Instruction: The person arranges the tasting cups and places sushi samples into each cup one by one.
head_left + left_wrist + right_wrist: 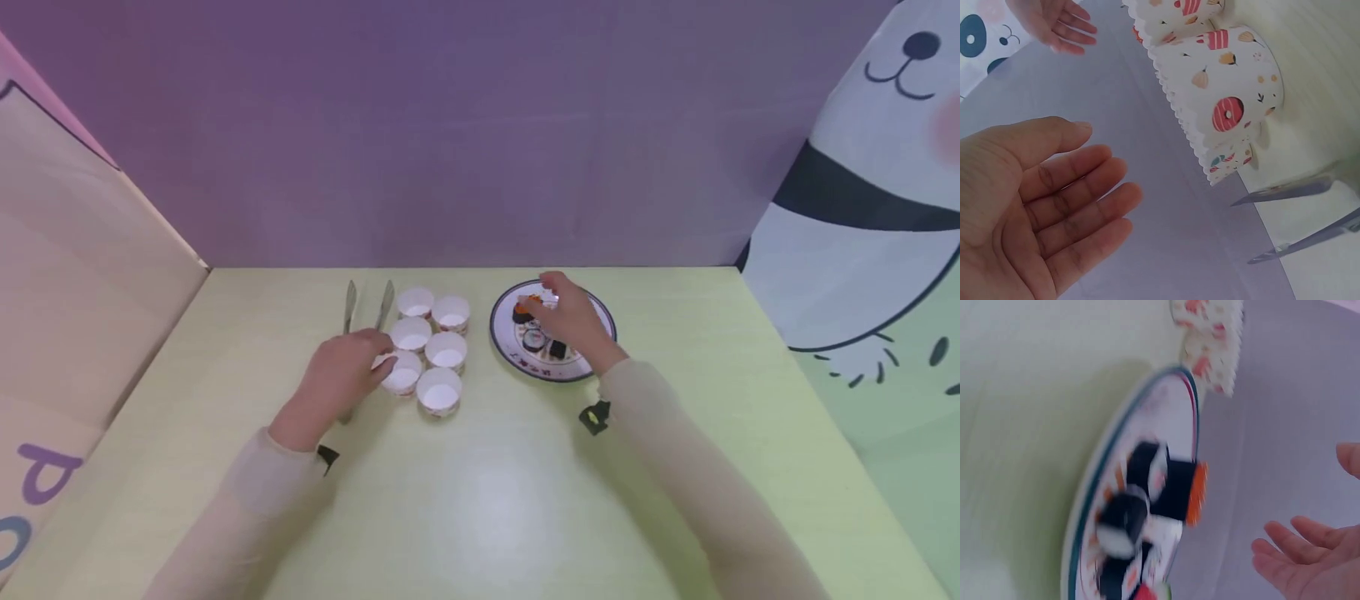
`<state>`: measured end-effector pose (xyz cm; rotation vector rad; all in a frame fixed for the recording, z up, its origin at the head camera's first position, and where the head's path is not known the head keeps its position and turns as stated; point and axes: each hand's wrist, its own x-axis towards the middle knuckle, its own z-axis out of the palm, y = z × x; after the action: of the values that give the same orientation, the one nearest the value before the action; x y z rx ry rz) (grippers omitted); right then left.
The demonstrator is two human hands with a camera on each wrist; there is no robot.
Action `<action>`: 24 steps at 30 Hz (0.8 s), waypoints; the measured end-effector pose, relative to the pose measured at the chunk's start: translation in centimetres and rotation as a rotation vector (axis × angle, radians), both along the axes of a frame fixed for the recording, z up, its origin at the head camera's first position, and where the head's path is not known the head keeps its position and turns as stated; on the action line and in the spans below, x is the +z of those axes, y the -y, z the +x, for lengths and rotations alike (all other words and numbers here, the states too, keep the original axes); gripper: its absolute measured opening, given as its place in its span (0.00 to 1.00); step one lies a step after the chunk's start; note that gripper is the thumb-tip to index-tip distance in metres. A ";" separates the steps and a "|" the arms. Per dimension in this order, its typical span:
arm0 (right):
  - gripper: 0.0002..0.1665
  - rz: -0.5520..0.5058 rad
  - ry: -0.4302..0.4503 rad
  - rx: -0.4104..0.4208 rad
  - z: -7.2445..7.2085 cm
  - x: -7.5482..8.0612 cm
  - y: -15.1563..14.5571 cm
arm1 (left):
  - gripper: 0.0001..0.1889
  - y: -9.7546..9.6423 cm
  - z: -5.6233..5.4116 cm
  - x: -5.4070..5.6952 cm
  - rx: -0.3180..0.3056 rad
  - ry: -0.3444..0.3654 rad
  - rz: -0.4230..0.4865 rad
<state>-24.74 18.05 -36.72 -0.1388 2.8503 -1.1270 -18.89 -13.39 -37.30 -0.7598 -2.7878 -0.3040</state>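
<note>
Tabletop strip (479, 358) separates paper cups (446, 350) from plate rim (493, 333), right hand (576, 318) above.

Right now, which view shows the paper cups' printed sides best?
Left wrist: the paper cups appear close and side-on, prints clear, though some are cropped. Head shows six from above, mostly white insides. Right wrist catches only blurred ones near its top edge.

Partly covered plate (506, 337) and metal utensils (350, 305)
The right hand (573, 323) hides part of the plate, the left hand (337, 372) stretches of the metal utensils; the sushi (1174, 490) blurs in the right wrist view.
</note>
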 end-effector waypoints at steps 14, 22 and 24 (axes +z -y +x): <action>0.28 -0.063 0.006 -0.156 0.6 -0.8 -7.4 | 0.06 2.2 -1.2 -1.3 0.112 0.047 0.076; 0.27 -0.096 0.047 -0.180 0.8 -2.8 -9.7 | 0.09 3.8 -2.4 -2.4 0.200 0.148 0.097; 0.28 -0.128 0.077 -0.183 0.8 -3.1 -10.1 | 0.10 4.2 -2.7 -2.8 0.225 0.170 0.096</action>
<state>-23.95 28.13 -39.80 0.1582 2.7688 -1.3173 -21.60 -17.62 -40.08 -0.4108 -2.9553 -0.4758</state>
